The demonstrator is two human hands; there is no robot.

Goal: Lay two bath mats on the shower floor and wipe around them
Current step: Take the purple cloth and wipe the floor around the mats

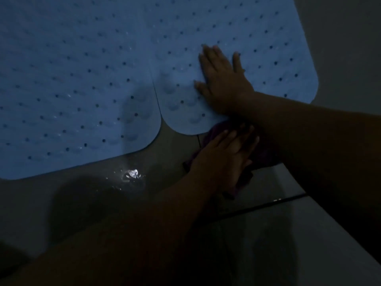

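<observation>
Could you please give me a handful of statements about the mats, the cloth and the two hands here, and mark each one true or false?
1. Two blue mats lie side by side, the left mat and the right mat. True.
2. The right hand grips the cloth. False: it lies flat on the right mat.
3. The left hand rests on a dark purple cloth on the floor. True.
4. The cloth lies on top of the left mat. False: it lies on the floor beside the right mat's edge.
5. A wet patch glints on the floor. True.
</observation>
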